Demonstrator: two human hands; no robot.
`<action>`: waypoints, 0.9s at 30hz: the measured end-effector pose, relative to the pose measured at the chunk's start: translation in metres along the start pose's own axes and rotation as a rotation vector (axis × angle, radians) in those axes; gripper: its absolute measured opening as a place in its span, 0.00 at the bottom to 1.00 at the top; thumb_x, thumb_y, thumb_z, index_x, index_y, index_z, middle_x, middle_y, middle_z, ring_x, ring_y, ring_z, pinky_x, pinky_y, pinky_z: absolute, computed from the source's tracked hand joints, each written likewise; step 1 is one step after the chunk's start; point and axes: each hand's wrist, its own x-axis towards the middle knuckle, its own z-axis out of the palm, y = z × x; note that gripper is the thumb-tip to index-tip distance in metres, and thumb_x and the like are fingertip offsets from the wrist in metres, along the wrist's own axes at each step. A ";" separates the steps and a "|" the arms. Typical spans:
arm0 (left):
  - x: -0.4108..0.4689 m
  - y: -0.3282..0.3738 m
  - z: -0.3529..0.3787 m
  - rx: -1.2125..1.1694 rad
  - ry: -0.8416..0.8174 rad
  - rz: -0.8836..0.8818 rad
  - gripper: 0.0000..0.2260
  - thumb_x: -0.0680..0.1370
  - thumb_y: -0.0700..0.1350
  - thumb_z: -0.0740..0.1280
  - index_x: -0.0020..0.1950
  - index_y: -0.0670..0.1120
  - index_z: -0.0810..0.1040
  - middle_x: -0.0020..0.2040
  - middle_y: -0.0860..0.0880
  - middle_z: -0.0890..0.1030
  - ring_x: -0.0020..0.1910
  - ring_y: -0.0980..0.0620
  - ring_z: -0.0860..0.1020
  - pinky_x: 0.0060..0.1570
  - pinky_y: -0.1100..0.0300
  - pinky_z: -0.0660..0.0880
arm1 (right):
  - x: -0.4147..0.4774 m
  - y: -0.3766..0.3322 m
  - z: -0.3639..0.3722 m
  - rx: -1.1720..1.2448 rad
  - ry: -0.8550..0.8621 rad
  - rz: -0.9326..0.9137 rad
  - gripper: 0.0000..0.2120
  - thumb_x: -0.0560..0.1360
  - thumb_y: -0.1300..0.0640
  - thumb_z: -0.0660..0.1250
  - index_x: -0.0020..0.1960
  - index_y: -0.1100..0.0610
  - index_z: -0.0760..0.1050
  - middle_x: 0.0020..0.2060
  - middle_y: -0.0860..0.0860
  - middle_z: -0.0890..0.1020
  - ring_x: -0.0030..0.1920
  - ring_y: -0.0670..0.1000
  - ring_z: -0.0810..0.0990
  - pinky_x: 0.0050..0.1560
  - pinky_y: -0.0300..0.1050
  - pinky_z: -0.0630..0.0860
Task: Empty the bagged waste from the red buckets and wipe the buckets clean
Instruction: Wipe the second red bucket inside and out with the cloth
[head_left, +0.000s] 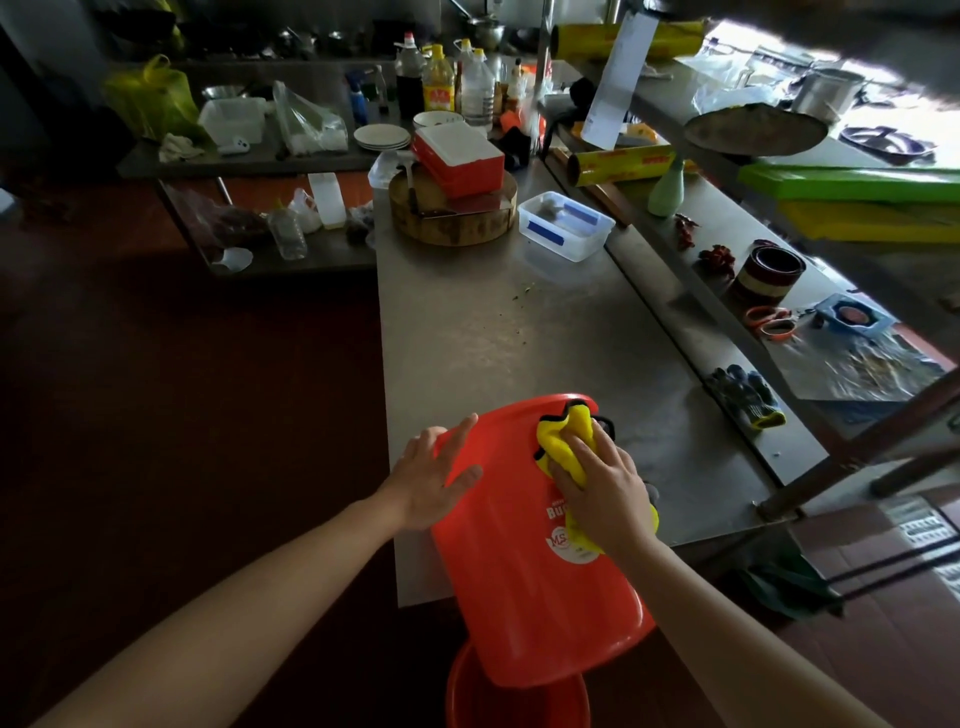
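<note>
A red bucket lies tilted on its side at the near edge of a stainless steel table. Its narrower base end rests on the tabletop, and its wide mouth hangs past the edge toward the person. A printed white label on its wall faces up. Directly below that mouth, at the bottom of the view, is the rim of a second red bucket. The left hand lies flat against the upper left side of the tilted bucket, fingers straight and spread apart, holding nothing. The right hand presses a yellow cloth with dark edging against the bucket's wall near the base end. Its fingers lie close together and nearly straight on top of the cloth, and the thumb is hidden. The cloth bunches up beyond the fingertips and also shows under the wrist. Farther along the table stands a round wooden chopping block with a red and white lidded box resting on top of it at a slant. Just to its right is a clear plastic container with blue clips. On the raised ledge along the table's right side lie a pair of dark work gloves, some dried red chillies, a pale green squeeze bottle and a yellow roll of cling film. At the far end, bottles of oil stand behind a stack of white plates.
</note>
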 end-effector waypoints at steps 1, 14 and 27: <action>0.000 -0.001 -0.002 -0.029 -0.006 0.000 0.27 0.81 0.68 0.47 0.76 0.72 0.36 0.77 0.44 0.56 0.76 0.41 0.56 0.73 0.39 0.59 | -0.001 -0.005 0.001 -0.045 0.003 -0.023 0.24 0.78 0.33 0.61 0.73 0.36 0.69 0.78 0.44 0.63 0.74 0.57 0.66 0.64 0.59 0.72; 0.000 -0.005 -0.011 -0.515 0.057 -0.013 0.23 0.80 0.67 0.44 0.74 0.73 0.60 0.56 0.47 0.71 0.57 0.45 0.72 0.67 0.44 0.70 | -0.010 -0.031 0.010 -0.333 -0.021 -0.333 0.29 0.75 0.34 0.63 0.75 0.35 0.63 0.79 0.47 0.61 0.76 0.62 0.64 0.62 0.63 0.73; 0.029 -0.016 -0.038 -0.870 -0.195 -0.246 0.21 0.85 0.61 0.51 0.63 0.58 0.82 0.58 0.50 0.85 0.58 0.47 0.83 0.61 0.48 0.76 | -0.003 -0.004 -0.001 -0.190 -0.058 -0.161 0.27 0.78 0.35 0.63 0.76 0.35 0.65 0.80 0.46 0.59 0.77 0.60 0.61 0.62 0.64 0.72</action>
